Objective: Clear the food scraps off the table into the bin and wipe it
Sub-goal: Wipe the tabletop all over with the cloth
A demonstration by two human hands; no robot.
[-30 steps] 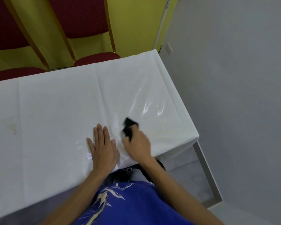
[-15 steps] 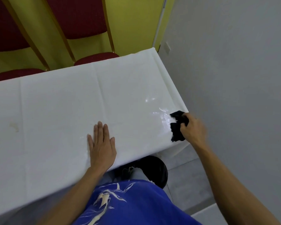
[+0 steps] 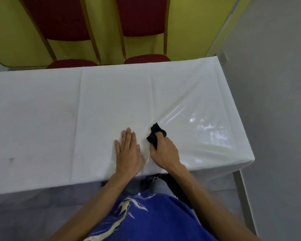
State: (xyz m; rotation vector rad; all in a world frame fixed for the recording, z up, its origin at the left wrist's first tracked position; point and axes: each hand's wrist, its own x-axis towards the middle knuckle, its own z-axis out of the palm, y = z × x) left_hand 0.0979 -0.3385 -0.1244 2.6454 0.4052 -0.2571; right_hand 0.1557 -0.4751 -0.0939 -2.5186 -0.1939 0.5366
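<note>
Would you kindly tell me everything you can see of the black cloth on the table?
The small black cloth looks like soft fabric, crumpled into a bunch. The right hand grips its near part, so only the far end shows, pressed against the white plastic table cover near the front edge, beside a glossy patch.

1. Plain white table cover (image 3: 111, 101), glossy sheen on rt side.
2. Now the cloth (image 3: 155, 133) – solid black.
3. Two chairs (image 3: 142, 16) behind: dark red pads, gold frames.
4. Yellow back wall (image 3: 104, 23), grey side wall (image 3: 276, 84).
5. Person's shirt (image 3: 155, 221): blue w/ cream streak print.
</note>
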